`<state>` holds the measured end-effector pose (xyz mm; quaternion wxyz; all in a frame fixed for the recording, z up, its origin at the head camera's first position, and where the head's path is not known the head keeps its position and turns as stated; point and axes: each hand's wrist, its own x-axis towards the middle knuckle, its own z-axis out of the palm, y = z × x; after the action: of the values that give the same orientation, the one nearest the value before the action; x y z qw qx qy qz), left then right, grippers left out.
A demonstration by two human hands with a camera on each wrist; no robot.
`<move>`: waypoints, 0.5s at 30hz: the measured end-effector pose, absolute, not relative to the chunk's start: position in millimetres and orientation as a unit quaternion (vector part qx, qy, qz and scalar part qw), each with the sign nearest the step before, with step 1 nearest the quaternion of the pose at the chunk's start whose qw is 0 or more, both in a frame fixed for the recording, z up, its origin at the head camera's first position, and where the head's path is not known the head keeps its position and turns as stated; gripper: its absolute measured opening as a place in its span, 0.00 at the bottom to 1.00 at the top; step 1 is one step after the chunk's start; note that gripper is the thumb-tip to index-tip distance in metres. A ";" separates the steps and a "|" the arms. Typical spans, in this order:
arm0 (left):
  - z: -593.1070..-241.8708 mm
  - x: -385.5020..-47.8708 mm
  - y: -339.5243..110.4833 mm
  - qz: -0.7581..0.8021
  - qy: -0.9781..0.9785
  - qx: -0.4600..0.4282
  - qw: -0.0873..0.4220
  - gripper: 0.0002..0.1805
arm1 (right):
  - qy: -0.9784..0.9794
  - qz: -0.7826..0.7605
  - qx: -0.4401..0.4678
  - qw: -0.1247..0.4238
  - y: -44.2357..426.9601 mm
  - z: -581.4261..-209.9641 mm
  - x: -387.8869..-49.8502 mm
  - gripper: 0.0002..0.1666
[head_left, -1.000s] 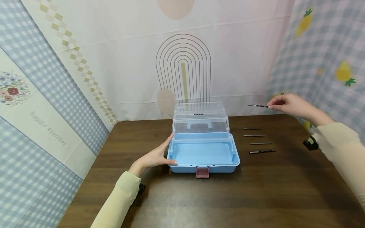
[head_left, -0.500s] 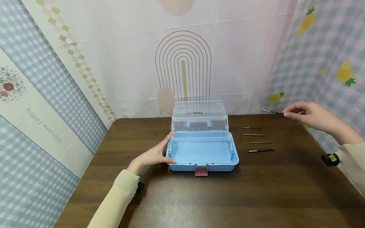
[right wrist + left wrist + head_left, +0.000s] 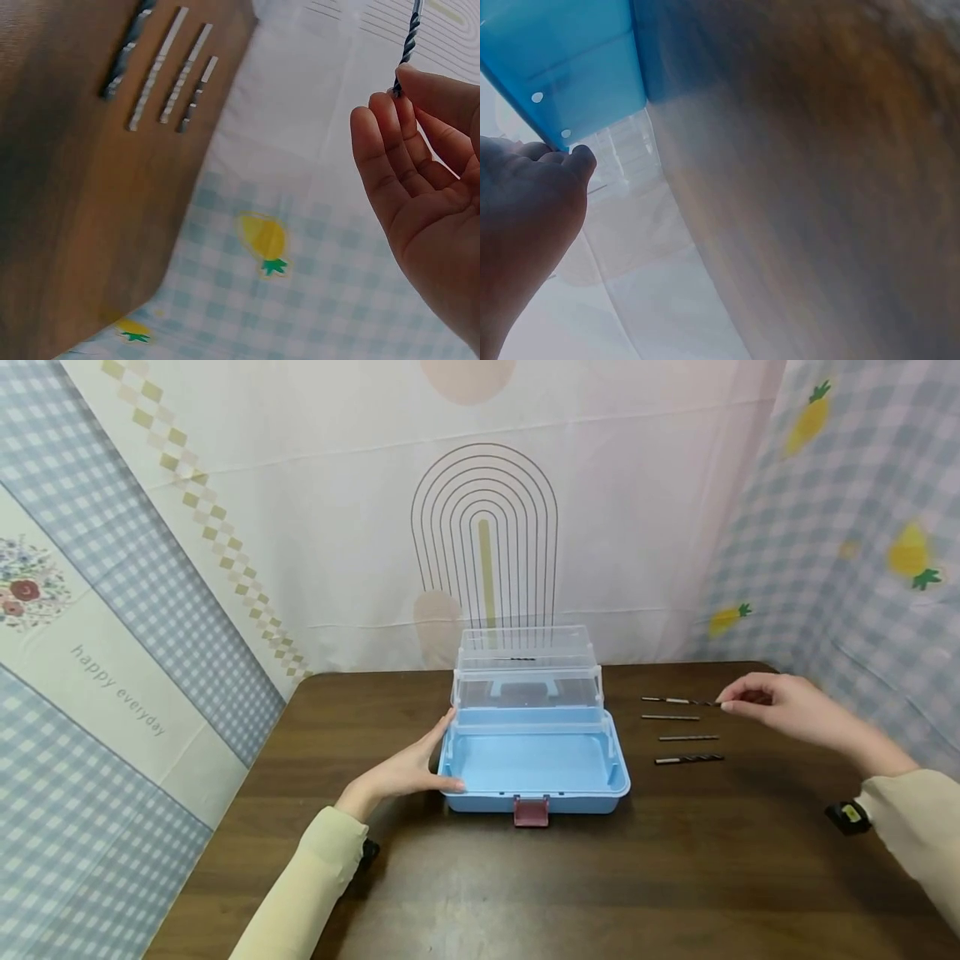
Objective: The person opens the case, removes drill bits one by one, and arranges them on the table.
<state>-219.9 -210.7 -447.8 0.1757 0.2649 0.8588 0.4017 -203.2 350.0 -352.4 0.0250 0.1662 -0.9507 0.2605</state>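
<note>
A blue toolbox (image 3: pixel 534 805) with raised clear trays (image 3: pixel 525 689) stands open on the table. My left hand (image 3: pixel 405 772) rests on its left end, thumb on the front corner and fingers along the side; in the left wrist view it touches the blue edge. Between right thumb and fingertips, my right hand (image 3: pixel 783 710) pinches a dark twist drill bit (image 3: pixel 410 45) by its fluted end, shank pointing left. This bit is above the table, over the row of loose bits. Another drill bit (image 3: pixel 522 658) lies in the top clear tray.
Right of the toolbox lie several drill bits in a row, among them a thick dark one (image 3: pixel 690 759) in front and thinner ones (image 3: pixel 688 738) behind. A pink latch (image 3: pixel 531 812) hangs at the toolbox front. Patterned cloth (image 3: pixel 337 527) backs the wooden table (image 3: pixel 480 893).
My right hand moved right, then came down and back left with the drill bit still pinched, now lower over the row. The left hand stayed on the toolbox.
</note>
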 end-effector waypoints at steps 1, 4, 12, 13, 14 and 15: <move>-447.8 -220.0 -210.6 0.400 0.859 0.265 0.176 0.67 | -0.950 0.260 0.170 0.021 349.8 -355.5 -202.5 0.06; -447.9 -219.9 -210.6 0.397 0.861 0.265 0.177 0.68 | -0.949 0.260 0.177 0.010 348.6 -364.2 -201.3 0.05; -446.9 -220.5 -209.4 0.400 0.859 0.269 0.172 0.68 | -0.944 0.251 0.211 -0.012 343.1 -386.6 -195.2 0.04; -446.7 -220.3 -209.4 0.400 0.859 0.270 0.172 0.68 | -0.944 0.254 0.210 -0.019 342.1 -388.7 -194.0 0.04; -446.4 -219.9 -209.3 0.400 0.859 0.271 0.172 0.68 | -0.943 0.256 0.211 -0.027 341.2 -390.6 -193.0 0.04; -446.0 -219.4 -209.4 0.400 0.858 0.272 0.172 0.68 | -0.942 0.258 0.211 -0.034 340.3 -392.6 -192.0 0.04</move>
<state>-219.4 -209.4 -446.0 0.1715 0.2721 0.8582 0.4000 -192.0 340.3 -392.6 -0.0340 0.2106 -0.9424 0.2576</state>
